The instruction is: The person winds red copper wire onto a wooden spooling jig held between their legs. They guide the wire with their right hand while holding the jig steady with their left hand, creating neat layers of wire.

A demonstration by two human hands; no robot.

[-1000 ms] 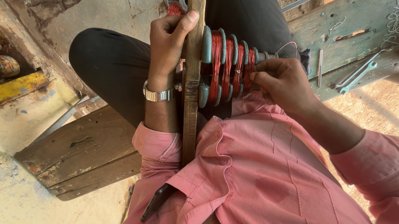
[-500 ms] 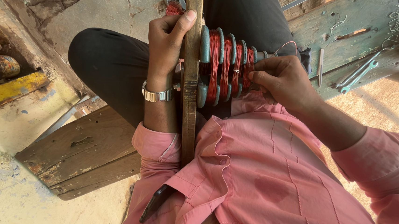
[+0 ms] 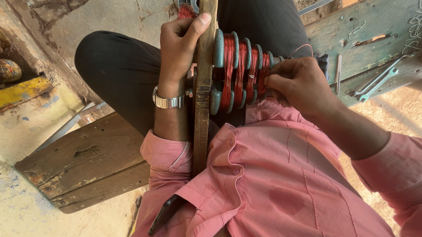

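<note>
Head view, looking down over my pink shirt [image 3: 285, 188] and black trousers [image 3: 120, 67]: my left hand [image 3: 178, 52] has its grip closed around the upright wooden board [image 3: 203, 83], thumb pressed along the board's near edge, a metal wristwatch [image 3: 168, 101] on the wrist. Fixed to the right face of the board is the coil former [image 3: 239, 71], a row of grey-green discs with red copper wire wound in the slots between them; it sits over my lap, between my two hands. My right hand [image 3: 300, 82] lies on the far end of the former, its fingertips [image 3: 271, 81] pinched together on the windings of the last slots; a thin loop of the red wire [image 3: 302, 48] rises just above that hand. I sit on a worn wooden plank [image 3: 84, 164] on the stone floor [image 3: 80, 10]. Upper right, a blue-green wooden worktop [image 3: 365, 40] carries a spanner [image 3: 379, 83]. A dark phone [image 3: 164, 214] pokes out at my shirt hem.
</note>
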